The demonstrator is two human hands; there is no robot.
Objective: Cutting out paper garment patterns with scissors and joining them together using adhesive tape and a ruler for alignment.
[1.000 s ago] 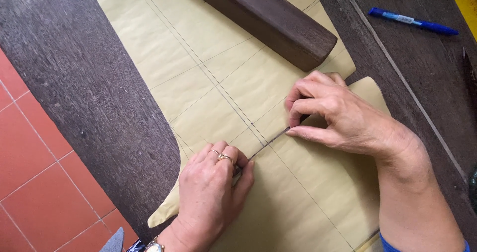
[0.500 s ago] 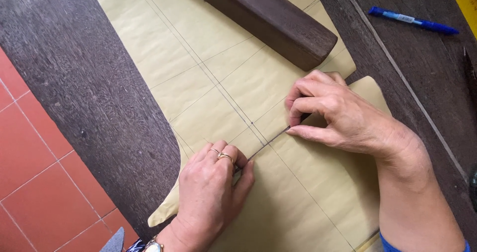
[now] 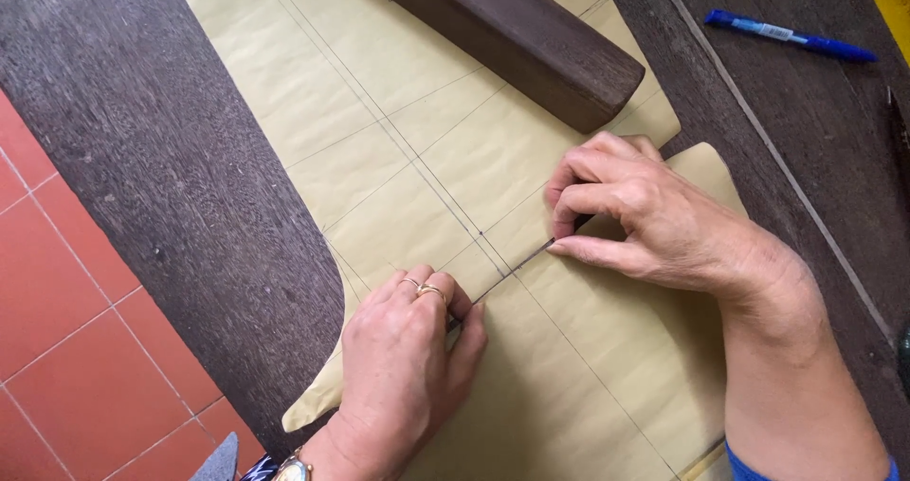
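Head view: a sheet of tan pattern paper (image 3: pixel 408 149) lies flat on the dark wooden counter (image 3: pixel 161 159), reaching from the far edge down toward the near edge, and a second, curved-edged piece of the same paper (image 3: pixel 588 377) lies on top of its near part. Pencil lines cross the sheets. The left hand (image 3: pixel 408 367) rests palm down on the upper piece near the counter's near edge, fingers curled together, fingertips pressing on its folded or cut edge. The right hand (image 3: pixel 635 216) sits further in, thumb and forefinger pressed together, pinching that same edge where it meets a pencil line; whether a thin tool sits between the fingers cannot be told. The edge runs straight between the two hands, touching both.

To do this well, it seems wise to keep the edge taut and matched exactly to the drawn line, with the left hand holding firm so the paper does not creep.

A dark wooden block (image 3: pixel 512 36) weighs down the lower sheet toward the far edge. A blue pen (image 3: pixel 791 37) lies near the far right corner, well apart from both hands.
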